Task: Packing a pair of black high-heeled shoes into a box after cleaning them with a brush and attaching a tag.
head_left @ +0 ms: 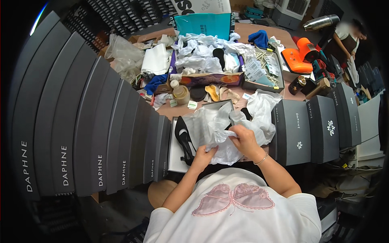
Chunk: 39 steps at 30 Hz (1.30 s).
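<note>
White tissue paper (216, 139) is pinched in both my hands, above an open grey shoe box (173, 162) with a white inside. My left hand (204, 157) grips the lower left edge of the sheet, fingers closed. Higher and to the right, my right hand (244, 139) is closed on a bunched part of it. A black pointed heeled shoe (184, 137) lies in the left side of the box, beside the paper. More crumpled tissue (261, 109) lies right of the box. A black item (246, 113) shows partly between the papers; its kind is hidden.
Tall stacks of grey shoe boxes (93, 129) stand on my left, and more grey boxes (295, 131) on my right. Behind are a bottle (180, 95), a purple carton (210, 79) heaped with tissue, and an orange device (298, 60). Another person (344, 46) stands far right.
</note>
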Tool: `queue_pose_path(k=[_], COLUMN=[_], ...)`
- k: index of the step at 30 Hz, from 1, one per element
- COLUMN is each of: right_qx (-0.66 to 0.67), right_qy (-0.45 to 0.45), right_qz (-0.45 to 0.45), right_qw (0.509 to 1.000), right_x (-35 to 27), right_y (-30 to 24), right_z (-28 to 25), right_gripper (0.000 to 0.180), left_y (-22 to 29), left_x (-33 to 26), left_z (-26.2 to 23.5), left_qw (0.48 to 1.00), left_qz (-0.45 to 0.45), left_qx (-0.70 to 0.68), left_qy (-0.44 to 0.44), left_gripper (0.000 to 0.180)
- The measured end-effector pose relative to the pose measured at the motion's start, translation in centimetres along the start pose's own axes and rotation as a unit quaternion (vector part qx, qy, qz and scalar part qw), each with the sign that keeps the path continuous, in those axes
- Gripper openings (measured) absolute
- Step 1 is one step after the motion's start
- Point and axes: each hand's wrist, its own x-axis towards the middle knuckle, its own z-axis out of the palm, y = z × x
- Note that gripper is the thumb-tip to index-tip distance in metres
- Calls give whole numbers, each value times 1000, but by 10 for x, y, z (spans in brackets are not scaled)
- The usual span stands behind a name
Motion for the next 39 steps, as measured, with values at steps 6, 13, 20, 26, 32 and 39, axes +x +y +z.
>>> queue_pose_path(k=[6,13,20,26,32,39], right_qx=[-124,-212,388,268,-108,-132], right_qy=[-42,-144,-272,-371,-188,-171], right_qz=[-120,-248,110,221,-103,-99], right_qw=[984,934,874,861,971,971], right_x=[-5,-30,-14,-28,-33,-26], right_y=[0,-2,2,17,14,-1], right_z=[11,27,-14,20,29,21], right_gripper=[23,11,60,36,29,28], left_y=[1,-2,-11,15,14,-11], left_x=[-15,-26,-45,-37,-37,-26], left_z=[7,15,-4,-4,-13,-9], left_qw=[986,948,978,940,925,916], left_qz=[10,-93,-35,248,-140,-166], left_qx=[-151,-295,-141,225,-335,-352], left_qy=[-68,-71,-147,61,-113,-98], left_gripper=[35,30,23,33,37,35])
